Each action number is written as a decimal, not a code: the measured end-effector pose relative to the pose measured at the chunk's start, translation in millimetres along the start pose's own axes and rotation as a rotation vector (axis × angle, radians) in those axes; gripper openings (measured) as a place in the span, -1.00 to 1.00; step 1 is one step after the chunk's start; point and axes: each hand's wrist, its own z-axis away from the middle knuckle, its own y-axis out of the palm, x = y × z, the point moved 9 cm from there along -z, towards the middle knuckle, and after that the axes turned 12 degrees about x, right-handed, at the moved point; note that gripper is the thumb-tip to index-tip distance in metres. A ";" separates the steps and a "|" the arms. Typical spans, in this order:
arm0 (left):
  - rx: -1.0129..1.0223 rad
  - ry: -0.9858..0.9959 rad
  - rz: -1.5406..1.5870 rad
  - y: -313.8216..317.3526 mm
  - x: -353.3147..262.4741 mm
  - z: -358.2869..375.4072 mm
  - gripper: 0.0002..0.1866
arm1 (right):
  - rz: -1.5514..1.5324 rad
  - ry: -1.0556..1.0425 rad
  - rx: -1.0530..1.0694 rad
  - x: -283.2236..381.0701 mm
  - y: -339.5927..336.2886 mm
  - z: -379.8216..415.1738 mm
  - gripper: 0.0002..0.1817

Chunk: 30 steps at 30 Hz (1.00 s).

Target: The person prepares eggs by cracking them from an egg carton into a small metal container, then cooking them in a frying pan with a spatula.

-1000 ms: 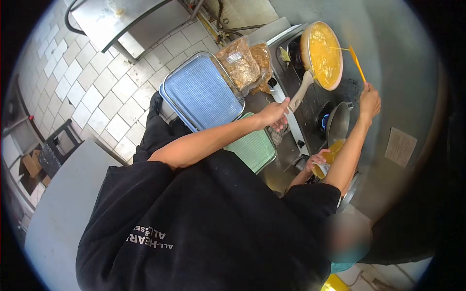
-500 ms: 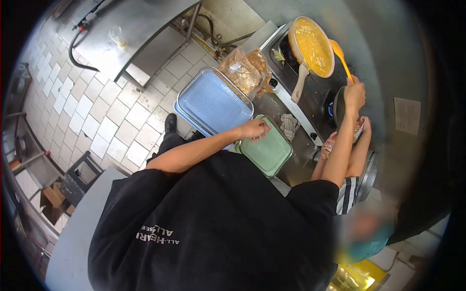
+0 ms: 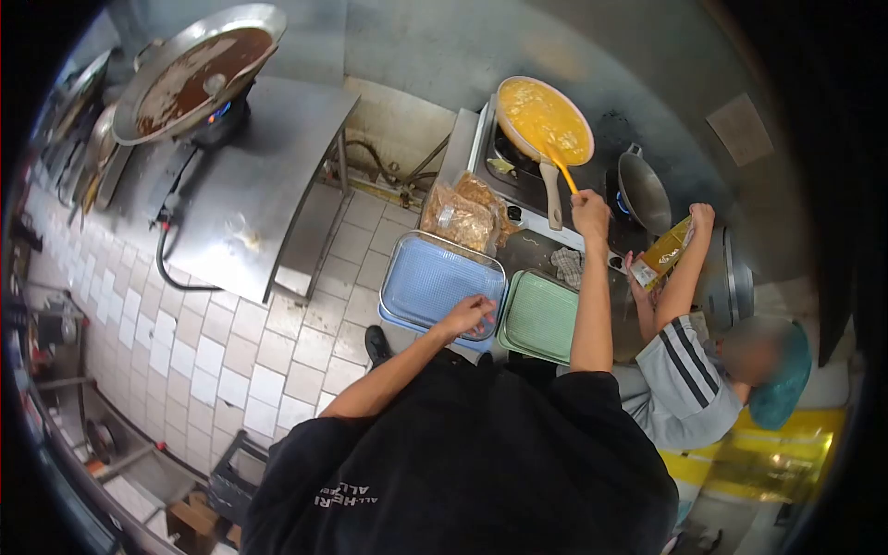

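R hand (image 3: pixel 590 215) closed round spatula (image 3: pixel 565 174), blade in yellow mix (image 3: pixel 536 106), pan (image 3: pixel 518 145) on stove (image 3: pixel 529 186); L hand (image 3: pixel 469 316) appears empty, half-curled o/ blue tray (image 3: pixel 430 277); best: slow, low sweeps; steady handle (image 3: pixel 553 200) w/ L hand.

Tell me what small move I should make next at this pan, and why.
Probably bring your left hand to the pan handle to steady it: that hand looks empty, nothing grips the handle, and your right hand has the orange spatula in the yellow mixture.
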 end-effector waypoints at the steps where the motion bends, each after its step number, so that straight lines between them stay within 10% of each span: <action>1: -0.013 -0.007 0.011 -4.7 7.5 2.5 -0.66 | -0.005 0.009 -0.011 1.9 4.2 3.4 -0.78; 25: -0.017 -0.087 0.134 -8.1 52.2 39.0 -0.61 | -0.138 0.069 -0.185 14.1 -20.4 44.0 -0.47; 30: 0.405 -0.087 -0.067 61.7 32.9 49.8 -0.62 | -0.671 -0.077 -0.384 -35.9 -38.3 153.5 -0.69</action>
